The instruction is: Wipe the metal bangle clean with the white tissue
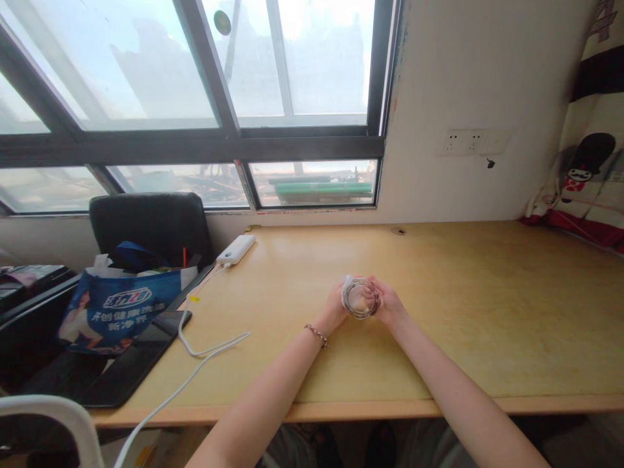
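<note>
Two hands (334,307) (389,303) clasp a clear round container (351,307).

1. The table (478,305) is big, flat and yellow-brown, with a lighter strip along its front edge.
2. A white power bank (236,249) lies near the back left corner.
3. A white cord (194,355) is plugged into it. The cord bends on the left side of the table, then goes over the front edge.
4. A yellow tag (194,299) is on the cord.
5. A shiny black slab (141,357) is at the left edge. I can't tell how much sits on the table.
6. A small round cap (399,231) is near the back edge.
</note>
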Demonstrator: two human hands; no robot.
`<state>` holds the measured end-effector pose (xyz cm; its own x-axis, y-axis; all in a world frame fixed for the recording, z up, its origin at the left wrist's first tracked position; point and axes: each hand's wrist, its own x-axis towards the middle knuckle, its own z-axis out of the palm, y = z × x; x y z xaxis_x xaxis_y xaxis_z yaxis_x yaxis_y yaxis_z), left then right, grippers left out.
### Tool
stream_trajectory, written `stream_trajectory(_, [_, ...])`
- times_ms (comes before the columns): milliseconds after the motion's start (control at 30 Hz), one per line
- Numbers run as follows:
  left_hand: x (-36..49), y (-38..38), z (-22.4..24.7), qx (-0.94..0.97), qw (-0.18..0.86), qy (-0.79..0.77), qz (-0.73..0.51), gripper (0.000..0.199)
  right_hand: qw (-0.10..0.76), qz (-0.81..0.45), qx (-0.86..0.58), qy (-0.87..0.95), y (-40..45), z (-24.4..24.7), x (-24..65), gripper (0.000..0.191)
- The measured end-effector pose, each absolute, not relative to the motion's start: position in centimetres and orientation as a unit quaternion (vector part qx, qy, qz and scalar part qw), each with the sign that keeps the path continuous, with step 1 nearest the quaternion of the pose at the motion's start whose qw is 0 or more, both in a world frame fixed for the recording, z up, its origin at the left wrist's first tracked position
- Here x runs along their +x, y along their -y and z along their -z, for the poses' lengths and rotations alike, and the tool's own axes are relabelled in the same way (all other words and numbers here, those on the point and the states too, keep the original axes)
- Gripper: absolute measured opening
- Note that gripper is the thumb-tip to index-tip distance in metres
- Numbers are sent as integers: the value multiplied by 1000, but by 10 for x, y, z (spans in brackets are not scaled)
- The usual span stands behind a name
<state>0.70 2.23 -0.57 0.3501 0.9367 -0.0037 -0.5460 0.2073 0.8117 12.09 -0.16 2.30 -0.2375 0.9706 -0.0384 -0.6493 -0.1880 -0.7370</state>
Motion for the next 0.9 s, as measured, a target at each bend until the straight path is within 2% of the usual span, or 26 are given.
stream_trajectory(167, [5, -24, 0, 365, 724, -285, -511, 24, 620, -582, -321, 417, 8, -33, 123, 24])
stream_trajectory(333, [-6, -28, -5, 405, 685, -330, -508, 27, 603, -507, -342, 512, 14, -34, 120, 22])
stream_trajectory(567, [-7, -24, -8, 498, 577, -422, -490, 35, 617, -423, -444, 493, 9, -18, 112, 30])
stream_trajectory(733, [0, -7, -19, 580, 496, -385, -520, 26, 643, -418, -467, 442, 4, -13, 115, 31])
stream_trajectory(900, [4, 7, -32, 557, 524, -319, -561, 15, 668, -480, -441, 358, 0, -10, 118, 32])
